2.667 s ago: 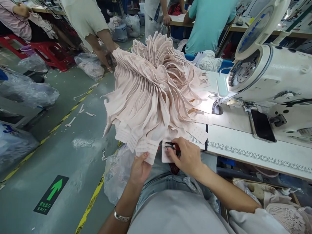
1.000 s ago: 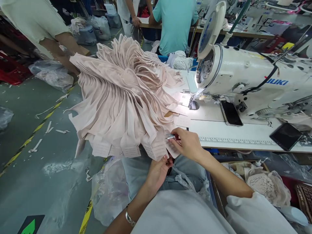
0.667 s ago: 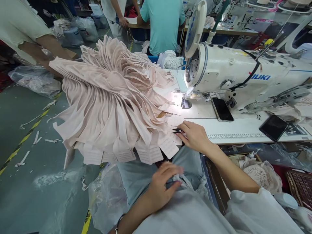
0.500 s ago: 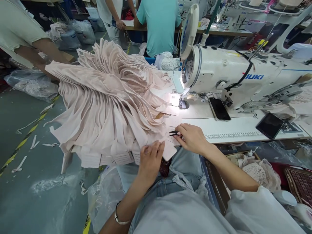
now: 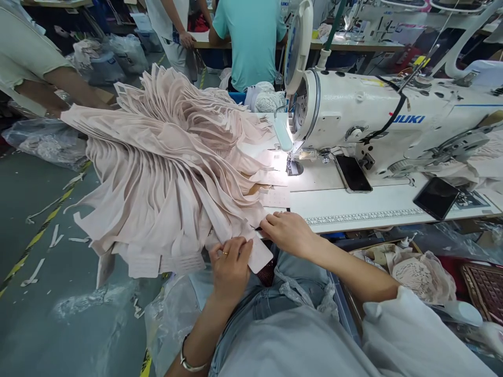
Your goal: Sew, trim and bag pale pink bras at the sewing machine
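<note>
A large heap of pale pink fabric pieces [image 5: 157, 173], layered in folds, spreads over the left end of the sewing table and hangs off its front edge. My left hand [image 5: 230, 269] pinches the near edge of one piece, fingers closed on the cloth. A flat, square-cornered fabric end [image 5: 260, 255] juts out between my hands. My right hand [image 5: 290, 231] is curled around small black thread snips [image 5: 258, 229]. Only their dark tips show, close against the fabric; the rest is hidden under my fingers.
A white sewing machine [image 5: 353, 107] with a lit needle area stands at right. A phone [image 5: 353, 174] and a dark flat device [image 5: 437, 198] lie on the table [image 5: 326, 201]. A box of lace pieces [image 5: 416, 277] sits below. Other people stand or sit at the far side and left.
My right hand has moved left and down, bringing the snips to the fabric beside my left hand. My left hand has shifted slightly left and down with the cloth. The view has shifted slightly.
</note>
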{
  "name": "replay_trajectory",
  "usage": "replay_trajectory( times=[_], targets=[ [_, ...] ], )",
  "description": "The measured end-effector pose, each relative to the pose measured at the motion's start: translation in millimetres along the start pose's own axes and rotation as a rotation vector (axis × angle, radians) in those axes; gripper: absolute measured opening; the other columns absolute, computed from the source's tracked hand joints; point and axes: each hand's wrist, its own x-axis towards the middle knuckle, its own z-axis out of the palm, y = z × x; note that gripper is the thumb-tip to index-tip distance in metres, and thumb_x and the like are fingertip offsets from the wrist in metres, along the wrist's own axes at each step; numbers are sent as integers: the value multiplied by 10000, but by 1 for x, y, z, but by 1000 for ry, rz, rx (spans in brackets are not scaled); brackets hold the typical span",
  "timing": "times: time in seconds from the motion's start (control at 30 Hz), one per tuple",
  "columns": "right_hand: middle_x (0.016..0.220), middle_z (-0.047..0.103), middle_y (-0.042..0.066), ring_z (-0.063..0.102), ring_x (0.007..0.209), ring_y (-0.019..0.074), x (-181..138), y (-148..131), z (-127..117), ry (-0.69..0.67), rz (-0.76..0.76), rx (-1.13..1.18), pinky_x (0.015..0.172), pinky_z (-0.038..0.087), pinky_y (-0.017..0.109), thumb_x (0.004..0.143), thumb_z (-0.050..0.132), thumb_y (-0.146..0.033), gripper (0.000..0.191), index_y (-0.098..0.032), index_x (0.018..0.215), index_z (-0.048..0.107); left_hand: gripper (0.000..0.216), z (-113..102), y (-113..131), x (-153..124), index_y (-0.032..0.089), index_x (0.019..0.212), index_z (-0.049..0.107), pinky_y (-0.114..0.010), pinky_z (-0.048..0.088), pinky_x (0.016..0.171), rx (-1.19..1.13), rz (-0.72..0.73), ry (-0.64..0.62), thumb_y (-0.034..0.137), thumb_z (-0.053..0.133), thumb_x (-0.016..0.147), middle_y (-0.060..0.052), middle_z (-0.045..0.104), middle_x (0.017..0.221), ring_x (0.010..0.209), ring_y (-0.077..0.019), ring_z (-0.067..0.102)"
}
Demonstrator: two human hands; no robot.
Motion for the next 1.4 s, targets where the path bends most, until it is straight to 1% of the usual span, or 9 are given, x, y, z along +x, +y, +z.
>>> replay_trajectory(
  times=[0.2,0.4,0.53,0.73,0.83,1.0,1.2,1.3,1.4],
  targets=[
    [923,688,92,614,838,209,-6,31,-14,111,194,-26,622,289,316,1009,456,-252,192,-173,1007,631,506,1,-8,8,164,1384,540,-378,373,876,51,80,-243,65,411,904,-115,624,1360,960,-236,615],
    [914,686,90,615,853,209,-2,45,-10,50,132,-56,638,304,308,988,502,-235,143,-162,1001,625,484,2,-13,10,139,1308,616,-405,384,823,111,120,-302,53,452,861,-104,641,1341,914,-267,570],
    [886,678,70,609,782,186,6,42,-1,19,158,-28,568,228,304,1029,448,-276,210,-166,1020,626,548,-15,-23,12,176,1379,553,-411,423,833,102,169,-404,53,502,848,-106,589,1407,930,-266,586],
    [913,675,76,591,783,182,16,72,-9,157,364,5,553,180,297,1028,443,-299,221,-167,1049,619,844,-36,-18,52,215,1480,379,-427,470,1024,-357,345,-689,503,754,781,-125,497,1483,1304,-305,494],
    [913,674,88,577,796,193,25,90,-13,169,332,-44,566,167,310,992,473,-248,187,-157,1040,629,594,-2,0,72,181,1394,473,-447,419,1103,-365,290,-606,431,657,888,-152,527,1441,1344,-290,481],
    [908,673,95,549,788,190,39,97,-9,125,184,-85,588,158,314,972,462,-194,211,-150,1054,651,429,59,9,79,50,1323,532,-519,405,1080,-17,85,-377,200,565,923,-238,566,1352,1269,-347,529],
    [885,671,82,538,739,167,48,93,-3,121,160,-26,577,151,301,1022,416,-273,264,-158,1014,654,217,45,1,79,97,1094,661,-478,472,971,100,176,-354,179,576,913,-170,670,1130,1029,-299,618],
    [892,678,72,565,747,166,45,93,-7,127,264,45,560,161,291,1026,415,-285,260,-163,986,641,193,43,1,90,118,866,670,-457,497,901,97,185,-386,160,498,944,-131,665,919,921,-277,621],
    [907,691,57,594,762,172,36,96,-11,193,436,114,554,186,283,1021,438,-295,217,-173,991,616,247,61,2,111,119,962,653,-430,494,932,62,135,-359,68,413,934,-135,653,1030,1034,-266,603]
  ],
)
